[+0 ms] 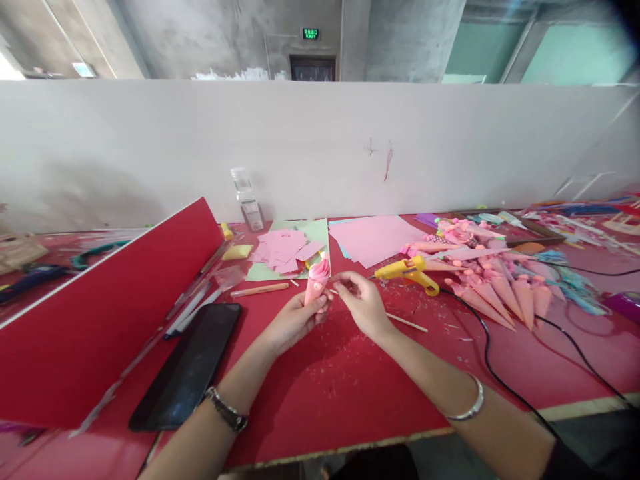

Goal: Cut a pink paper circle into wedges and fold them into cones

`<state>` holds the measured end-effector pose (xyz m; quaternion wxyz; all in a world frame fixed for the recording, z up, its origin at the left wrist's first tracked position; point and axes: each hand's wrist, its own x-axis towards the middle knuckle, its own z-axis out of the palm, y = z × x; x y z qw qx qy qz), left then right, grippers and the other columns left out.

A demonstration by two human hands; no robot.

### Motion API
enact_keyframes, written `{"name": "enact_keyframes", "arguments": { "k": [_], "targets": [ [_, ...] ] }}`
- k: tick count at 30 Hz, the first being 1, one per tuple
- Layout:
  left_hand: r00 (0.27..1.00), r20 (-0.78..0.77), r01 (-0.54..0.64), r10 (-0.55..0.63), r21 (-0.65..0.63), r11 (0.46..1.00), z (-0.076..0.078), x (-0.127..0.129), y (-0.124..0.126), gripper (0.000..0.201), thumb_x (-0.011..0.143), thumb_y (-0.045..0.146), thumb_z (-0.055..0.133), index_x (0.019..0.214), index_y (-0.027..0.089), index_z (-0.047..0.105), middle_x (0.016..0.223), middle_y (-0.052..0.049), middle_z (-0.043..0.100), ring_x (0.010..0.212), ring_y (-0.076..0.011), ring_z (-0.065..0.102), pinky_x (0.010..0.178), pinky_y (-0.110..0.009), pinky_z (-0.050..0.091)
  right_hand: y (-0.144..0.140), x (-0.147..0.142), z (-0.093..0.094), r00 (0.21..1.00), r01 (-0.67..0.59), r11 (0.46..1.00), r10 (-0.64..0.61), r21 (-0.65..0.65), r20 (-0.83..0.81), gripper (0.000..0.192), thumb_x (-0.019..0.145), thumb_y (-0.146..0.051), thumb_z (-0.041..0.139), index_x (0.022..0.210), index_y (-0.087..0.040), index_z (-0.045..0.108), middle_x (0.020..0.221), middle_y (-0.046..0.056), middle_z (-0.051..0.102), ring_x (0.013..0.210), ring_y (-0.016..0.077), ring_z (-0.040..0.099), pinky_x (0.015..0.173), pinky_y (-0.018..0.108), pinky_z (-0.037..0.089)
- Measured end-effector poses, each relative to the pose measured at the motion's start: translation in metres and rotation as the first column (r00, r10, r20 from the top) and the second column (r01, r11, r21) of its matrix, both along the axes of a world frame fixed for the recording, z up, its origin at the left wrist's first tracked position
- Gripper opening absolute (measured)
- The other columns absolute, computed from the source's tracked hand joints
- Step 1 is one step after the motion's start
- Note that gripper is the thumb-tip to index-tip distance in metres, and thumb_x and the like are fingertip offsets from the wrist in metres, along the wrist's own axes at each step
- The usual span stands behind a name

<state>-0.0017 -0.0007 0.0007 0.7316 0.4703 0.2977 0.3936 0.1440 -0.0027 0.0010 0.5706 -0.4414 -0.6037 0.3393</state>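
Observation:
My left hand (300, 319) is closed around a pink paper ice cream cone (314, 288), gripping its lower part. The cone stands nearly upright, topped by a pink swirl with a pale tip. Just to its right, my right hand (361, 301) has thumb and forefinger pinched at one end of a thin wooden stick (407, 323). That stick runs behind the hand and comes out at the lower right. The fingertips of my right hand are close to the cone, apart from its swirl.
A yellow glue gun (407, 270) lies right of my hands, its black cord (485, 340) trailing forward. Beyond it is a pile of finished pink cones (500, 287). Pink paper pieces (283, 248) and pink sheets (377, 237) lie behind. A black tablet (193, 367) and red board (115, 320) are left.

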Motion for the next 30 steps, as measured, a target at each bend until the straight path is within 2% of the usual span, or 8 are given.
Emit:
{"name": "enact_keyframes", "arguments": {
  "k": [5, 8, 14, 17, 20, 25, 28, 30],
  "targets": [
    [1.0, 0.021, 0.023, -0.023, -0.023, 0.999, 0.0008, -0.0006, -0.001, 0.02, 0.072, 0.03, 0.062, 0.08, 0.013, 0.055, 0.064, 0.003, 0.048, 0.054, -0.0048, 0.04, 0.054, -0.02, 0.03, 0.0013, -0.0012, -0.0028, 1.0, 0.0, 1.0, 0.0, -0.006, -0.015, 0.018, 0.076, -0.024, 0.05, 0.089, -0.016, 0.06, 0.084, 0.006, 0.063, 0.078, 0.0172, 0.059, 0.069, 0.028, 0.047],
    [1.0, 0.01, 0.02, -0.02, -0.027, 0.999, 0.0019, -0.0003, -0.0019, 0.02, 0.072, 0.03, 0.062, 0.081, 0.013, 0.055, 0.064, 0.002, 0.05, 0.055, -0.0052, 0.041, 0.055, -0.021, 0.03, 0.0009, -0.001, -0.0032, 1.0, -0.021, 1.0, 0.021, -0.01, -0.024, 0.017, 0.079, -0.027, 0.048, 0.087, -0.017, 0.06, 0.083, 0.006, 0.063, 0.077, 0.0171, 0.059, 0.069, 0.029, 0.047],
    [0.998, -0.056, 0.009, -0.004, 0.075, 0.997, 0.0, 0.0002, -0.0012, 0.024, 0.076, 0.037, 0.056, 0.073, 0.015, 0.049, 0.051, 0.006, 0.043, 0.046, -0.0053, 0.034, 0.048, -0.023, 0.023, -0.0021, -0.0005, -0.0002, 0.997, -0.075, 0.997, 0.075, 0.008, -0.007, 0.023, 0.082, -0.033, 0.044, 0.066, -0.018, 0.054, 0.061, 0.0, 0.056, 0.059, 0.0131, 0.054, 0.056, 0.024, 0.043],
    [0.997, -0.072, 0.032, -0.025, 0.104, 0.994, -0.0014, 0.0003, 0.0003, 0.027, 0.077, 0.041, 0.054, 0.072, 0.015, 0.048, 0.048, 0.007, 0.039, 0.045, -0.0057, 0.031, 0.048, -0.023, 0.021, -0.0009, -0.0011, -0.0017, 0.998, -0.055, 0.998, 0.055, 0.014, -0.003, 0.014, 0.077, -0.03, 0.05, 0.07, -0.018, 0.054, 0.065, 0.0, 0.057, 0.062, 0.0135, 0.054, 0.059, 0.024, 0.044],
    [0.996, -0.086, 0.037, -0.028, 0.101, 0.994, -0.0013, 0.0006, 0.001, 0.028, 0.076, 0.043, 0.053, 0.079, 0.016, 0.049, 0.047, 0.008, 0.036, 0.044, -0.0057, 0.028, 0.048, -0.023, 0.02, 0.0014, -0.0016, -0.0042, 1.0, -0.014, 1.0, 0.014, 0.015, -0.021, 0.009, 0.075, -0.027, 0.053, 0.076, -0.018, 0.055, 0.071, 0.002, 0.058, 0.069, 0.0148, 0.057, 0.065, 0.026, 0.046],
    [0.995, -0.101, 0.037, -0.026, 0.112, 0.993, 0.0, 0.0003, 0.0005, 0.029, 0.076, 0.044, 0.053, 0.08, 0.016, 0.049, 0.049, 0.008, 0.035, 0.044, -0.0058, 0.027, 0.047, -0.024, 0.017, 0.0011, -0.0014, -0.0037, 0.993, -0.074, 0.997, 0.072, -0.016, -0.098, 0.02, 0.082, -0.032, 0.043, 0.085, -0.019, 0.058, 0.077, 0.003, 0.061, 0.07, 0.0149, 0.059, 0.066, 0.027, 0.047],
    [0.992, -0.124, 0.039, -0.023, 0.126, 0.991, -0.0007, -0.0003, 0.0006, 0.029, 0.077, 0.044, 0.051, 0.08, 0.016, 0.049, 0.05, 0.007, 0.035, 0.045, -0.0062, 0.027, 0.048, -0.024, 0.017, -0.0007, -0.0007, -0.0017, 0.991, -0.093, 0.996, 0.091, -0.016, -0.099, 0.029, 0.085, -0.036, 0.037, 0.076, -0.018, 0.058, 0.067, 0.002, 0.06, 0.06, 0.0135, 0.056, 0.059, 0.025, 0.046],
    [0.991, -0.13, 0.032, -0.015, 0.13, 0.991, -0.0016, -0.0005, 0.0009, 0.029, 0.076, 0.045, 0.052, 0.079, 0.016, 0.049, 0.05, 0.007, 0.035, 0.046, -0.0064, 0.027, 0.048, -0.025, 0.017, -0.0013, -0.0003, -0.0009, 0.995, -0.082, 0.997, 0.081, -0.012, -0.057, 0.027, 0.084, -0.035, 0.041, 0.072, -0.018, 0.058, 0.064, 0.001, 0.059, 0.059, 0.0132, 0.055, 0.058, 0.024, 0.046]
  ]
}}
